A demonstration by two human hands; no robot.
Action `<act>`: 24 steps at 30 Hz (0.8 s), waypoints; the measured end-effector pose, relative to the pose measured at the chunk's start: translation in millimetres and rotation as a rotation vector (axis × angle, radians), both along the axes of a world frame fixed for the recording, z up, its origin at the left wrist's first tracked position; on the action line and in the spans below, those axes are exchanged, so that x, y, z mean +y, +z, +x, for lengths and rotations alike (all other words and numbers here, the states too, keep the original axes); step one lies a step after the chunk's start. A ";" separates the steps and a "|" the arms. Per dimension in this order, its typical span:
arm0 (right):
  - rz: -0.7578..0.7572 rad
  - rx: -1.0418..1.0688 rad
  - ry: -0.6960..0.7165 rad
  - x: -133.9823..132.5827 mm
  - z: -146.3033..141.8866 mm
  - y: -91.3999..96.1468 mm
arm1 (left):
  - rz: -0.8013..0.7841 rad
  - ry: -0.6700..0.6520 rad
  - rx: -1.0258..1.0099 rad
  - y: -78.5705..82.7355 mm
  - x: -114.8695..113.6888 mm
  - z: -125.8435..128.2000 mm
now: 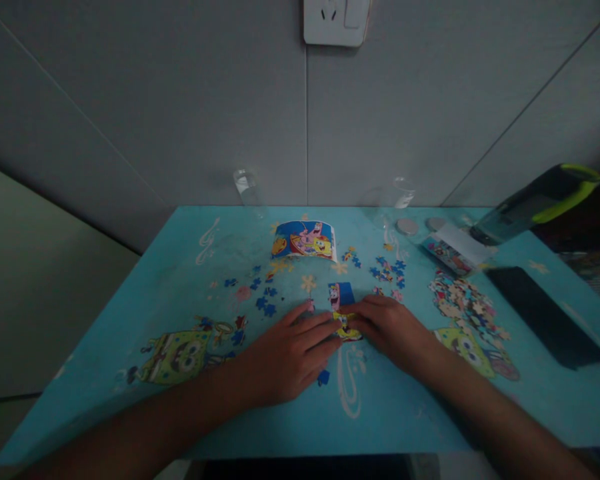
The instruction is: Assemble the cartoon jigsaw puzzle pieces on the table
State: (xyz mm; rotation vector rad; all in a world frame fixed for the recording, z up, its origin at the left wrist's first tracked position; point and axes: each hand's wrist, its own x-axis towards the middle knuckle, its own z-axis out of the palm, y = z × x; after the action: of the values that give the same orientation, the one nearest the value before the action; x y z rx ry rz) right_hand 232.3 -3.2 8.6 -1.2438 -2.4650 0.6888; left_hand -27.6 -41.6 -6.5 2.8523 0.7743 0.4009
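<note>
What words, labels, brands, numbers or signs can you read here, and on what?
No text can be read.
Puzzle section: printed picture, no legible lettering.
Picture sheet: any print is too small.
Folded card: too blurred to read.
Bottle: no legible brand.
Wall socket: no readable marking.

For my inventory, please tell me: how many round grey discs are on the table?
2: a left disc near the back edge of the table, and a right disc beside it, behind the printed card. Others may be hidden.
</note>
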 end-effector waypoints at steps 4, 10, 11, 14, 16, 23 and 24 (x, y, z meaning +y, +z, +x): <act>0.031 0.003 0.019 0.3 0.3 1.0 | -0.005 -0.005 0.004 0.6 -0.2 -0.7; 0.031 -0.023 0.023 0.3 0.6 1.3 | 0.000 -0.014 0.008 2.3 0.6 0.0; 0.030 -0.022 0.025 0.3 0.6 1.0 | -0.001 -0.014 0.012 2.5 0.6 0.2; 0.029 -0.016 0.030 -0.2 0.5 1.6 | -0.003 -0.010 0.022 3.0 0.1 0.7; 0.033 -0.015 0.031 -0.9 0.0 3.4 | -0.003 -0.006 0.015 3.5 -0.3 0.7; 0.027 -0.022 0.029 -2.0 -1.4 8.2 | -0.015 0.018 -0.008 3.5 -0.4 -1.2; 0.030 -0.023 0.027 -2.0 -1.4 8.0 | -0.013 0.015 -0.010 3.1 -0.3 -1.5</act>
State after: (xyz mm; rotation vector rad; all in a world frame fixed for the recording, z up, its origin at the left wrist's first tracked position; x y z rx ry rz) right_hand 230.9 -5.2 16.6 -1.2165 -2.5060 0.6457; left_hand -29.1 -41.9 -3.4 2.8319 0.7943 0.4102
